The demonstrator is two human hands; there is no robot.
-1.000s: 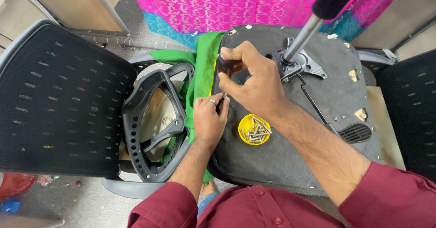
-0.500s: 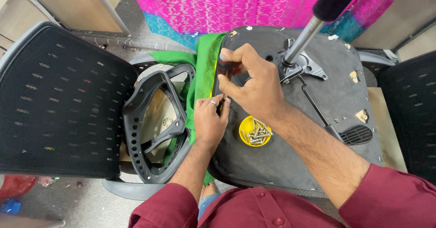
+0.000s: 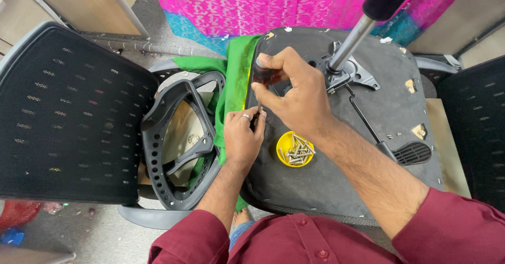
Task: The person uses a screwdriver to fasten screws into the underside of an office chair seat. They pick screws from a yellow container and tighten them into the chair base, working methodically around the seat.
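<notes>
1. Landmark: upturned seat base (image 3: pixel 336 190), dark grey, underside up, filling the middle of the view.
2. Right hand (image 3: pixel 294 93) is closed around a screwdriver (image 3: pixel 261 77) with a dark red handle. The tool stands roughly upright over the seat base's left edge, tip pointing down.
3. Left hand (image 3: pixel 242 137) lies on that same left edge, directly below the right hand. Its fingertips pinch in at the screwdriver tip; what they hold there is too small to tell. A ring shows on one finger.
4. Yellow cup (image 3: pixel 294 149) of screws sits on the seat base, just right of the left hand.
5. Green cloth (image 3: pixel 236 80) runs along the seat base's left edge, partly under the left hand.
6. Grey frame (image 3: pixel 173 143) lies left of the seat base, beside the cloth.
7. Black mesh backrest (image 3: pixel 68 111) is farther left, beyond the frame.
8. Metal post (image 3: pixel 350 45) rises from the seat base's upper middle.
</notes>
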